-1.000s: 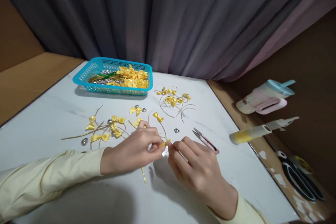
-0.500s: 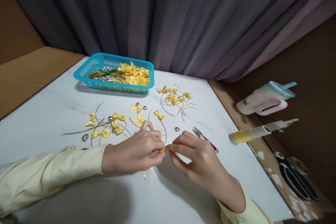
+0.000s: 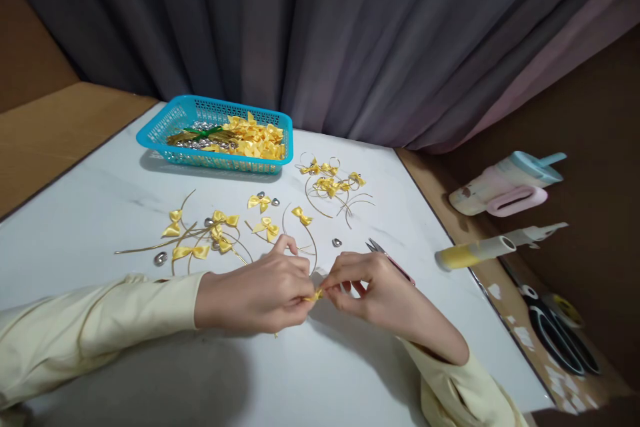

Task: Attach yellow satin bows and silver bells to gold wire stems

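Note:
Between my hands is a small yellow bow (image 3: 314,295), partly covered by fingers. My left hand (image 3: 280,288) is closed on it, with a gold cord end poking out below. The fingertips of my right hand (image 3: 367,283) are pinched at the bow's right side; whether they also hold cord is too small to tell. Just beyond lie loose yellow bows (image 3: 301,215), gold cords (image 3: 314,240) and silver heart beads (image 3: 337,242). Small pink-handled snips (image 3: 393,260) rest behind my right hand.
A blue basket (image 3: 215,161) of bows and beads stands at the back left. More bows with cords (image 3: 327,185) lie right of it. Along the right side are a tumbler (image 3: 505,183), a yellow glue bottle (image 3: 463,255) and black scissors (image 3: 555,340).
My right hand has turned and lifted slightly at the wrist, its fingers still pinched. More of the yellow bow now shows between the hands. The view has shifted a little.

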Demonstrator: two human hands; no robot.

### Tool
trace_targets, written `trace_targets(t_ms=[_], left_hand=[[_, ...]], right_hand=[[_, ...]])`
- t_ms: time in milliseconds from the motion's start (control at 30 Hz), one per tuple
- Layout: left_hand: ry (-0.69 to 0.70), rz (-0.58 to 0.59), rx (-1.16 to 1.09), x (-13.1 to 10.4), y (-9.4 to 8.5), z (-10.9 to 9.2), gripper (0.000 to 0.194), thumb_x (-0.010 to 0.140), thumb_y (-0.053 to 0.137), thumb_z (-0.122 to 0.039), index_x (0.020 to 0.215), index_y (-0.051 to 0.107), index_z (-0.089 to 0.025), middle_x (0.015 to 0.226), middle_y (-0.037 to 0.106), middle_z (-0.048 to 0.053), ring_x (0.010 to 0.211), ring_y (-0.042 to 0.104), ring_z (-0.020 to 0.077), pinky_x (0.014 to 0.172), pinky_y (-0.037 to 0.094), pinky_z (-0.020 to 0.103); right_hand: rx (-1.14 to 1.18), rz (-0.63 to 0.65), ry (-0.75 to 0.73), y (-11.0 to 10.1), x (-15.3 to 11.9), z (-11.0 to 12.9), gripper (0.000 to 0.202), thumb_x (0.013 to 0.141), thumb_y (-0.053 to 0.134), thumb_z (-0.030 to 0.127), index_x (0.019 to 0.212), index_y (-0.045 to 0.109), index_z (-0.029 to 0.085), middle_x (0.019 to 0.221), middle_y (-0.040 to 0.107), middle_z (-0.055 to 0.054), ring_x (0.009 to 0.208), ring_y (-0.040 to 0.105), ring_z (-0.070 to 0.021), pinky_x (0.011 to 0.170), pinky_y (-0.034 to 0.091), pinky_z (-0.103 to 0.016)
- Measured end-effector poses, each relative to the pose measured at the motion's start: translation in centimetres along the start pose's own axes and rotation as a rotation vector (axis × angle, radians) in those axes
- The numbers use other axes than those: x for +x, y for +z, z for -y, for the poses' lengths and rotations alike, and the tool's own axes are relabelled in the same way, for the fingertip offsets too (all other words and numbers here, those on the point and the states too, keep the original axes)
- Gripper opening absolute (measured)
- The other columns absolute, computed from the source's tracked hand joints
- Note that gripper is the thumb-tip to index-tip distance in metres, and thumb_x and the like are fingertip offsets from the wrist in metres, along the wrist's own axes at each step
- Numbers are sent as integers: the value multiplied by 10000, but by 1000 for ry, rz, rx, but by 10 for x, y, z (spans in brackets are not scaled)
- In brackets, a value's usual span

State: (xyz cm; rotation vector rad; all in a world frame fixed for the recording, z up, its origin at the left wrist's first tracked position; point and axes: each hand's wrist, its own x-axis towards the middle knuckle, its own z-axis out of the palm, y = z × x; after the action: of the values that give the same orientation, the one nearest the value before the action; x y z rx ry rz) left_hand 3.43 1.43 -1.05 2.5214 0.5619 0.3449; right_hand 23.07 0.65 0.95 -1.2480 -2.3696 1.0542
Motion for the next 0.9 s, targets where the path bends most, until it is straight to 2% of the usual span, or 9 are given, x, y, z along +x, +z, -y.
trace_targets(t_ms=[167,400,467,533,633,733,800,867,900], left_hand=[[-60,-29,-69,1,1,-1,315,832,402,-126,546,274,-164,532,375,-58,593,404,104,782,261,318],[-147,-189,-102,3,3,-1,321,832,437,-136,528,336,-161,544,381,-59,574,379,97,753,295,287],[-171,-215,-88,3,2,-1,321,836,433,-146,524,358,-161,545,399,-53,577,388,101,740,302,285],[-182,-240,-72,3,1,0,317,844,421,-149,530,381,-160,550,416,-48,582,405,104,735,304,287],[-165,-263,-30,1,2,0,307,852,405,-142,546,412,-159,556,435,-40,591,421,109,746,298,299],[-146,-277,28,0,2,1,308,856,387,-130,553,434,-158,554,442,-34,591,418,112,775,287,317],[-139,-294,49,-1,3,2,304,855,381,-119,563,454,-156,560,451,-29,598,421,113,787,282,321],[-136,-310,54,-1,3,3,291,850,386,-110,576,474,-154,574,461,-26,604,427,113,784,280,319],[-137,-314,55,-2,3,4,284,846,392,-107,580,480,-153,579,464,-26,602,426,111,779,280,317]], right_hand=[[-66,-73,-54,0,-5,1,227,705,574,40,765,732,191,633,619,6,561,514,-89,528,384,-198],[-293,-362,-281,12,-13,8,193,783,515,88,708,681,152,579,564,-22,551,478,-121,503,371,-236],[-300,-419,-282,16,-13,11,193,779,510,89,688,668,151,577,559,-21,544,475,-118,487,358,-233],[-187,-427,-196,17,-11,12,169,748,525,88,673,661,154,568,556,-7,525,472,-104,481,357,-223],[205,-315,109,14,-5,11,124,677,552,83,651,652,151,530,522,33,462,416,-65,444,335,-191],[701,-85,371,9,2,4,78,679,552,117,663,619,151,430,441,80,358,312,-35,362,235,-167],[951,84,424,7,5,-1,47,714,537,155,703,583,163,361,411,103,284,248,-27,329,180,-169],[1064,196,427,7,6,-3,21,736,519,178,745,538,179,337,430,105,244,238,-32,309,157,-169],[1072,211,417,8,6,-2,16,737,514,182,753,515,186,345,444,102,240,257,-37,300,148,-166]])
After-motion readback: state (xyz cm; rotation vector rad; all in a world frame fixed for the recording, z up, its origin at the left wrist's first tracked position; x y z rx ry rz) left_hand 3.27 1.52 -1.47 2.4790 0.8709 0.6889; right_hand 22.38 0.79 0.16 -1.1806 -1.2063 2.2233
